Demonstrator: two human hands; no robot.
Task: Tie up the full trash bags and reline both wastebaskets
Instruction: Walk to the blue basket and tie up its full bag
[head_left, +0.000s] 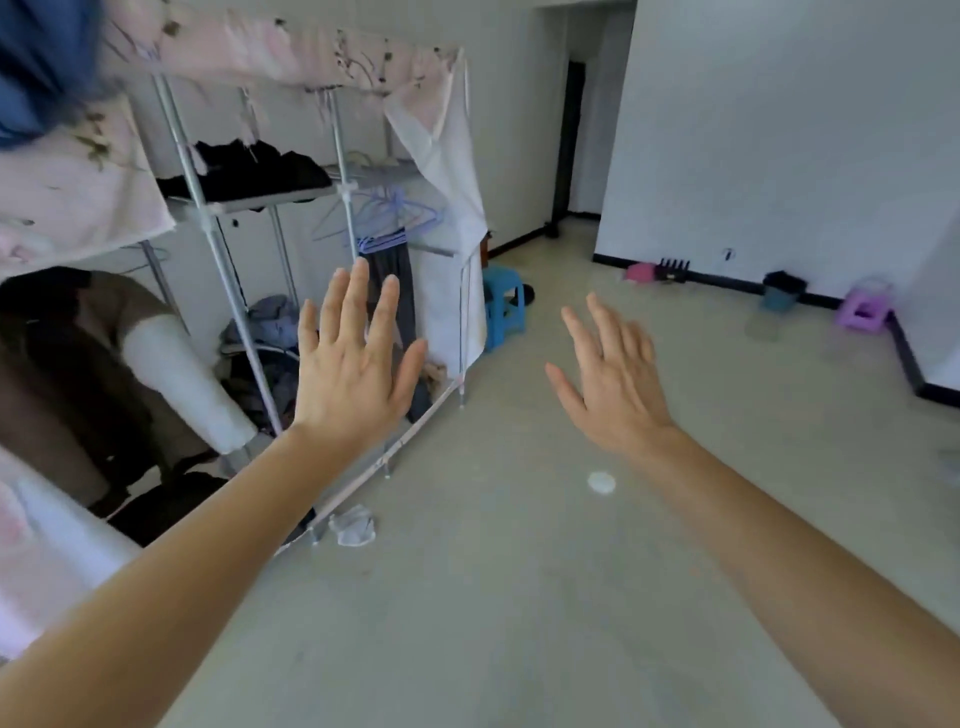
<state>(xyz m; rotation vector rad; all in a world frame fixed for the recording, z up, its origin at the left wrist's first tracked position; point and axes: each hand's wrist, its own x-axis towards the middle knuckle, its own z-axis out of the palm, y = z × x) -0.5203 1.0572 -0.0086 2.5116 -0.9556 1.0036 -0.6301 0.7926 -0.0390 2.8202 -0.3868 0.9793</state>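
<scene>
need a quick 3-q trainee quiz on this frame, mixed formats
1. True or false: the left hand grips a trash bag.
2. Seen from the head camera, what stands just right of the wastebasket by the far wall? A purple stool; B green chair; C ladder.
3. What colour is the stool beside the wardrobe rack?
Key: 1 false; 2 A; 3 blue.

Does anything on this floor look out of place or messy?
Yes. A crumpled white scrap lies on the floor beside the wardrobe frame, and a small round white patch sits mid-floor. Both look like stray litter, though what they are is unclear.
</scene>
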